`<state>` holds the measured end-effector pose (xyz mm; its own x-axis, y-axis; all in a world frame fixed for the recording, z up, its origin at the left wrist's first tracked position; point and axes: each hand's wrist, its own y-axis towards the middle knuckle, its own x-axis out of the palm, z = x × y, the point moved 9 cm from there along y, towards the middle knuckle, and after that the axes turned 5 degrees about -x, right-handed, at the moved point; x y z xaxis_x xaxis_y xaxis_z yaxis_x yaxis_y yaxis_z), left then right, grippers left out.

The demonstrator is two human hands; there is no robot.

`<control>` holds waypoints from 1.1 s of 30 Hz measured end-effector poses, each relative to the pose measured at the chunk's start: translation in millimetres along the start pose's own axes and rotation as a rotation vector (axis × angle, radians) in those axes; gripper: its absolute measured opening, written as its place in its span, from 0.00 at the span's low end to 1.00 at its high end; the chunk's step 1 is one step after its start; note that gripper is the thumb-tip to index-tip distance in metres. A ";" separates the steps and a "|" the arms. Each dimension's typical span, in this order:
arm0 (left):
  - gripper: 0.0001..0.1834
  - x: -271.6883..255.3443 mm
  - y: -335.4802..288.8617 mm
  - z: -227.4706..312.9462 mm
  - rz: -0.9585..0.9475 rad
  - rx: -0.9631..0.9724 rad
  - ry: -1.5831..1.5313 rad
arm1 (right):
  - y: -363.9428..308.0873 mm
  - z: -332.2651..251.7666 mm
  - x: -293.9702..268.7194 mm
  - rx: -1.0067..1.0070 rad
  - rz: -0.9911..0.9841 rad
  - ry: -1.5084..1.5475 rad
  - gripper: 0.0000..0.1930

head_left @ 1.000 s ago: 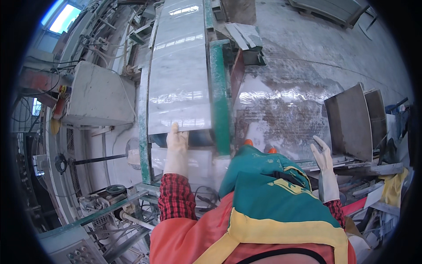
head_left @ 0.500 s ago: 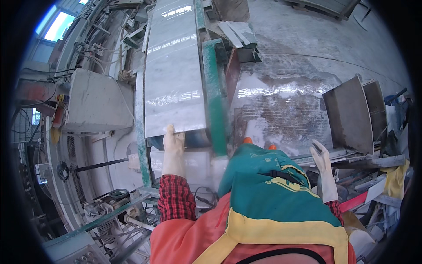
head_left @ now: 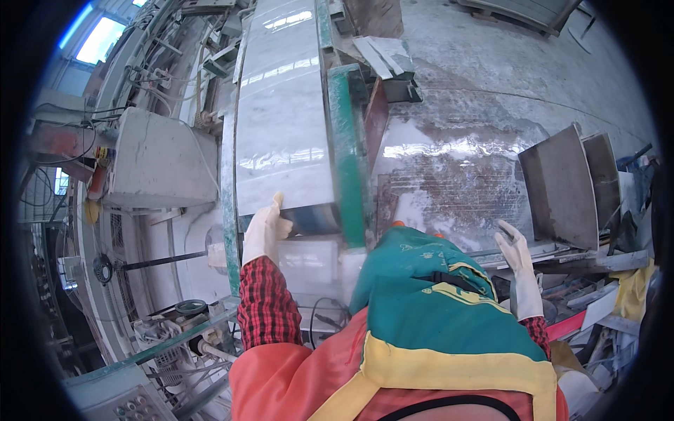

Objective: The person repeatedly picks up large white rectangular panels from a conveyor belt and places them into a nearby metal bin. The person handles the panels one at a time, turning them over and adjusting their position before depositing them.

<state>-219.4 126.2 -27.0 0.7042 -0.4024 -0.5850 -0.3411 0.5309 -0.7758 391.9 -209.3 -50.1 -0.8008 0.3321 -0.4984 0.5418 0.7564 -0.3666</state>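
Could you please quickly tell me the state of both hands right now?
Left hand: at the pale slab's near edge; whether it grips cannot be told.
Right hand: open, holding nothing visible.

We see a long conveyor bed (head_left: 317,220) — dark and curved at its near end, a green rail (head_left: 345,154) along its right side — and on it we find a glossy, pale grey slab (head_left: 284,133) lying flat.
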 end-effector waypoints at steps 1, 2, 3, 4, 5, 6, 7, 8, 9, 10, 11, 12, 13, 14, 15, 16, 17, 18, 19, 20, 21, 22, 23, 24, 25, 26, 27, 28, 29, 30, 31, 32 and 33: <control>0.30 -8.2 -17.4 7.2 0.000 -0.121 0.188 | -1.4 6.2 -12.0 -0.007 0.019 -0.006 0.24; 0.29 -16.0 -29.0 22.9 0.043 -0.044 0.260 | -4.0 14.6 -26.3 -0.018 0.049 -0.016 0.24; 0.29 -22.2 -38.9 38.2 0.085 0.034 0.333 | -7.9 23.0 -44.4 -0.032 0.099 -0.024 0.23; 0.29 -26.1 -44.1 47.9 0.126 0.110 0.400 | -10.7 31.5 -65.1 -0.048 0.157 -0.041 0.23; 0.29 -25.1 -36.6 59.5 0.274 0.320 0.439 | -16.2 41.7 -84.3 -0.063 0.219 -0.058 0.22; 0.31 -24.5 -36.8 70.8 0.446 0.516 0.507 | -19.1 61.8 -103.5 -0.093 0.294 -0.115 0.22; 0.33 -18.4 -45.2 84.7 0.582 0.664 0.484 | -27.8 70.5 -119.9 0.006 0.353 -0.014 0.21; 0.34 -12.1 -53.5 96.7 0.710 0.817 0.458 | -36.6 84.3 -144.2 -0.051 0.420 -0.103 0.22; 0.35 1.8 -35.6 97.9 0.647 0.880 0.446 | -44.7 101.0 -168.4 -0.105 0.490 -0.196 0.22; 0.36 20.1 -13.6 90.3 0.610 0.913 0.475 | -52.5 100.1 -182.1 -0.023 0.524 -0.207 0.22; 0.36 33.2 -18.2 96.0 0.661 0.874 0.526 | -69.2 99.2 -199.3 0.072 0.569 -0.222 0.23; 0.37 45.7 -24.2 99.9 0.712 0.835 0.575 | -79.8 118.5 -221.6 0.013 0.633 -0.386 0.23; 0.36 50.8 -28.3 104.5 0.713 0.808 0.554 | -95.9 120.5 -235.6 0.093 0.678 -0.483 0.24; 0.35 59.0 -33.7 108.6 0.688 0.858 0.545 | -112.7 130.2 -252.3 0.112 0.736 -0.521 0.25; 0.35 63.8 -37.4 110.6 0.661 0.906 0.537 | -130.2 139.4 -267.9 0.133 0.792 -0.559 0.25; 0.35 67.4 -39.8 109.2 0.638 0.947 0.528 | -145.3 148.1 -282.5 0.150 0.841 -0.597 0.25; 0.34 68.3 -43.8 107.5 0.646 1.001 0.517 | -159.5 143.9 -291.2 0.244 0.850 -0.710 0.26; 0.33 69.7 -47.3 107.1 0.648 1.056 0.508 | -177.4 149.8 -301.0 0.300 0.899 -0.777 0.27; 0.33 71.8 -53.0 107.8 0.656 1.084 0.524 | -193.0 155.0 -310.2 0.352 0.943 -0.842 0.28; 0.33 73.1 -52.2 106.8 0.663 1.115 0.530 | -207.0 161.7 -320.2 0.399 0.982 -0.905 0.29; 0.33 75.9 -51.6 109.9 0.642 1.106 0.529 | -223.8 187.7 -332.4 0.418 0.982 -0.996 0.33; 0.33 75.8 -54.4 110.1 0.640 1.087 0.530 | -227.4 195.2 -333.2 0.479 0.974 -0.948 0.33; 0.34 77.8 -58.8 110.4 0.633 1.083 0.546 | -230.2 197.4 -333.8 0.535 0.964 -0.903 0.33; 0.34 80.8 -63.3 110.2 0.627 1.077 0.562 | -231.1 198.5 -333.5 0.588 0.951 -0.857 0.34; 0.35 93.6 -60.0 118.3 0.580 1.088 0.575 | -251.6 256.7 -350.7 0.521 0.908 -0.973 0.39; 0.36 101.6 -61.6 122.3 0.568 1.071 0.593 | -252.5 276.6 -346.5 0.497 0.895 -1.131 0.39; 0.37 111.3 -66.0 128.0 0.556 1.057 0.614 | -252.8 287.7 -338.5 0.474 0.877 -1.286 0.39; 0.38 118.9 -71.4 133.5 0.551 1.044 0.641 | -250.0 293.0 -327.3 0.451 0.854 -1.431 0.38; 0.40 110.8 -83.2 123.9 0.593 0.976 0.685 | -220.9 251.1 -308.7 0.667 0.964 -1.121 0.37; 0.41 113.6 -80.9 123.3 0.589 0.964 0.688 | -219.7 215.4 -305.2 0.654 0.981 -1.120 0.37; 0.42 116.7 -77.4 124.2 0.590 0.974 0.691 | -224.3 194.8 -297.9 0.653 0.998 -1.113 0.36; 0.43 116.5 -73.9 124.2 0.593 0.987 0.701 | -228.7 186.1 -289.1 0.657 1.013 -1.100 0.36; 0.44 114.8 -66.3 120.3 0.546 0.953 0.676 | -228.9 194.8 -292.6 0.580 1.034 -1.104 0.37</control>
<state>-41.0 134.5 -14.2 0.0663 -0.1129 -0.9914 0.2905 0.9527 -0.0891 552.0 -589.4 26.5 0.3734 -0.2022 -0.9054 0.9276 0.0907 0.3623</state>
